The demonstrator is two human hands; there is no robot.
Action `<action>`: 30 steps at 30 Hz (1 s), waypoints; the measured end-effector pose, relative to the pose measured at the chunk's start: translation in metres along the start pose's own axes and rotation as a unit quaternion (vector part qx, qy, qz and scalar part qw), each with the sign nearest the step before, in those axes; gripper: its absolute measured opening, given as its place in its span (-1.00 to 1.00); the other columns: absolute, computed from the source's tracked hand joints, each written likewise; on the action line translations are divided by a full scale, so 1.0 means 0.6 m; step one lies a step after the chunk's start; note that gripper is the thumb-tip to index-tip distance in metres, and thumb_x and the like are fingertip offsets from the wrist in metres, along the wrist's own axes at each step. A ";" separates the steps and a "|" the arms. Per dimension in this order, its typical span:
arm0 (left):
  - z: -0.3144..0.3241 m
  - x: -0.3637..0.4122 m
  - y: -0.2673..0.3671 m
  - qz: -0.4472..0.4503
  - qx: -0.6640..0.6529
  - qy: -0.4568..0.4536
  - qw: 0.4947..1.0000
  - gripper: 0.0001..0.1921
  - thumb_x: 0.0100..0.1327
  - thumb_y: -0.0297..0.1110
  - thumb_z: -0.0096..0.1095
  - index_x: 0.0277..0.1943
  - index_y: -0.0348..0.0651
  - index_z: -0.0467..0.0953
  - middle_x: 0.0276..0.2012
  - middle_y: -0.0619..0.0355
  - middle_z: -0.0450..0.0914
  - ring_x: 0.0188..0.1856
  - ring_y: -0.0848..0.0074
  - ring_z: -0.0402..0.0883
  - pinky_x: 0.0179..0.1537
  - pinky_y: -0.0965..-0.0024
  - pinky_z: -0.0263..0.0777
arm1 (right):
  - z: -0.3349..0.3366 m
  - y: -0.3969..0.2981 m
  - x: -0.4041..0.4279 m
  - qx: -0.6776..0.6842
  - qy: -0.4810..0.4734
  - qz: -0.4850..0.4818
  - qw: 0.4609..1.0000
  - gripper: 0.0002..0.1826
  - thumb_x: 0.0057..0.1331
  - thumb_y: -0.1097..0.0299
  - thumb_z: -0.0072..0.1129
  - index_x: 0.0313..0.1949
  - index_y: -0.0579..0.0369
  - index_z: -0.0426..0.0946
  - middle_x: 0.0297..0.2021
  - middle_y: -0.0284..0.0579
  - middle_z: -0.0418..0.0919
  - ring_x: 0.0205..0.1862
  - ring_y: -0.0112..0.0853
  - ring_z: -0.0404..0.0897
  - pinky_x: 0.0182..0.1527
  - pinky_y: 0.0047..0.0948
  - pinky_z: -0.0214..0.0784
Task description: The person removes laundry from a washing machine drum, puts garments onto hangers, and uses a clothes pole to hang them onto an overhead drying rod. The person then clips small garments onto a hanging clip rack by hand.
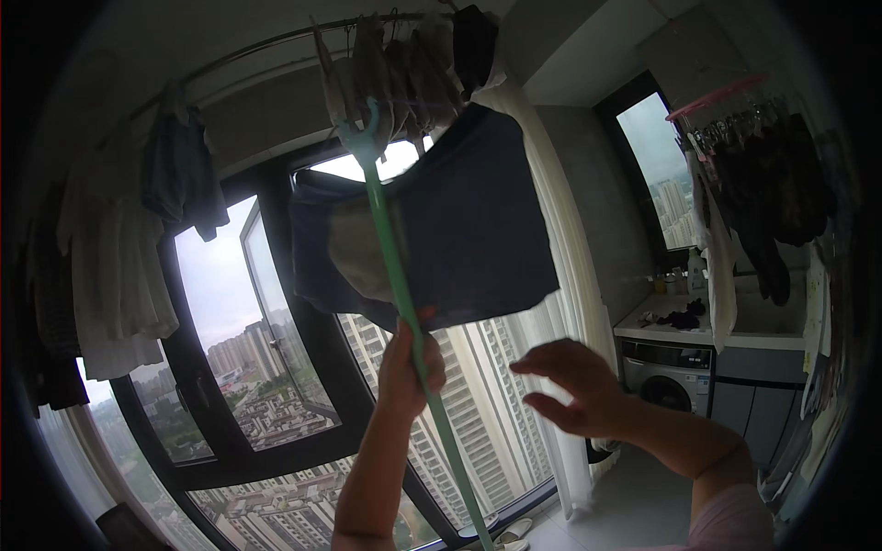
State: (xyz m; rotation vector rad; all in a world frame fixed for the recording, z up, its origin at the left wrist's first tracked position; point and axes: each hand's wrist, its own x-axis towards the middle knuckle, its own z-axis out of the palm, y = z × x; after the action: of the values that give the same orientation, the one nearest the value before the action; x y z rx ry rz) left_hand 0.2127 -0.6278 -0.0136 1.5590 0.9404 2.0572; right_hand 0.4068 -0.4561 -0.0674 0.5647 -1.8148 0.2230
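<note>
My left hand [412, 368] is closed around a green clothes-hanging pole [390, 255], which runs from the floor side up to a forked head. Behind the pole hangs a dark blue garment [482, 220] with a greyish patch, spread wide in front of the window. What holds the garment up is hard to make out. The fork is near the clothes on the ceiling rail [262, 47]. To the right of the pole, my right hand [575, 386] is raised in the air with thumb and fingers apart, holding nothing, below the garment's lower right corner.
White clothes [120, 275] and a denim garment [180, 165] hang at left. A pink clip hanger [716, 98] with dark laundry is at right, above a counter [744, 339] and a washing machine [665, 386]. A white curtain [565, 227] hangs beside the window. Slippers [513, 534] lie on the floor.
</note>
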 end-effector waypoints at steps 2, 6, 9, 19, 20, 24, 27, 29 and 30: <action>0.006 0.026 0.034 0.023 0.000 -0.027 0.999 -0.52 0.43 0.04 -0.28 0.20 -0.09 0.30 -0.58 0.28 0.33 -0.74 0.62 0.30 -0.75 0.55 0.17 | 0.045 0.007 -0.035 0.040 -0.044 0.012 0.998 -0.58 0.27 0.19 0.14 0.07 0.04 0.39 -0.11 -0.06 0.50 -0.05 -0.19 0.52 0.03 -0.20 0.35; 0.019 0.062 0.101 0.032 -0.016 -0.002 0.999 -0.53 0.42 0.04 -0.25 0.18 -0.09 0.31 -0.60 0.28 0.31 -0.75 0.60 0.27 -0.75 0.52 0.16 | 0.145 -0.001 -0.112 0.175 -0.109 0.094 0.974 -0.43 0.29 0.08 0.11 0.22 0.02 0.26 -0.04 -0.01 0.46 -0.06 -0.24 0.53 0.00 -0.26 0.44; 0.022 0.102 0.149 0.037 -0.001 0.011 0.999 -0.55 0.42 0.04 -0.24 0.14 -0.09 0.37 -0.60 0.30 0.31 -0.73 0.62 0.23 -0.73 0.55 0.08 | 0.212 -0.024 -0.171 0.278 -0.195 0.147 0.929 -0.26 0.30 0.04 0.10 0.33 0.06 0.02 0.02 0.10 0.42 -0.02 -0.20 0.52 0.02 -0.24 0.41; 0.046 0.199 0.239 0.165 0.117 0.070 0.977 -0.46 0.37 0.14 -0.17 0.10 -0.18 0.33 -0.19 0.06 0.45 -0.21 0.37 0.50 -0.17 0.34 0.45 | 0.286 -0.079 -0.145 0.514 -0.142 0.297 0.792 -0.66 0.37 0.21 -0.03 0.05 0.06 0.25 -0.64 -0.34 0.37 -0.64 -0.55 0.42 -0.56 -0.45 0.27; 0.045 0.195 0.232 0.180 0.130 0.096 0.970 -0.42 0.36 0.16 -0.15 0.13 -0.21 0.29 -0.06 0.02 0.43 -0.06 0.31 0.50 -0.03 0.27 0.43 | 0.288 -0.071 -0.105 0.482 -0.101 0.273 0.826 -0.67 0.37 0.21 -0.03 0.03 0.08 0.27 -0.64 -0.32 0.37 -0.66 -0.55 0.42 -0.57 -0.45 0.27; 0.006 0.119 0.185 0.234 0.291 0.165 0.913 -0.29 0.33 0.19 -0.13 0.30 -0.23 0.12 0.06 0.04 0.38 0.14 0.36 0.37 0.09 0.23 0.30 | 0.277 -0.011 0.064 0.481 -0.055 0.275 0.831 -0.71 0.37 0.23 -0.04 -0.02 0.12 0.31 -0.60 -0.23 0.39 -0.66 -0.52 0.41 -0.57 -0.46 0.25; -0.037 0.046 0.165 0.195 0.324 0.190 0.906 -0.33 0.34 0.15 -0.09 0.30 -0.21 0.16 0.07 0.08 0.39 0.12 0.40 0.39 0.07 0.28 0.32 | 0.271 0.030 0.186 0.431 0.013 0.236 0.871 -0.73 0.37 0.19 -0.03 -0.11 0.14 0.37 -0.60 -0.22 0.41 -0.66 -0.51 0.41 -0.57 -0.42 0.25; -0.064 0.001 0.157 0.162 0.330 0.196 0.909 -0.35 0.34 0.14 -0.08 0.28 -0.21 0.19 0.08 0.08 0.39 0.11 0.41 0.41 0.05 0.29 0.33 | 0.270 0.048 0.260 0.434 0.027 0.251 0.865 -0.70 0.36 0.14 -0.03 -0.17 0.16 0.38 -0.68 -0.18 0.39 -0.75 -0.43 0.39 -0.65 -0.42 0.25; -0.078 -0.017 0.153 0.135 0.338 0.217 0.906 -0.36 0.34 0.13 -0.07 0.27 -0.21 0.22 0.09 0.07 0.39 0.10 0.42 0.43 0.03 0.30 0.35 | 0.273 0.053 0.295 0.388 0.048 0.238 0.889 -0.71 0.36 0.14 -0.04 -0.24 0.16 0.36 -0.72 -0.21 0.37 -0.77 -0.43 0.39 -0.68 -0.41 0.24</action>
State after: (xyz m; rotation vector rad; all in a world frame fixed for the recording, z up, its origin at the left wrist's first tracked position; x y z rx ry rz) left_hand 0.1795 -0.7113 0.0373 1.6276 1.8545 2.4959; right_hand 0.2139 -0.5451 0.0512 0.6191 -1.6995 1.3303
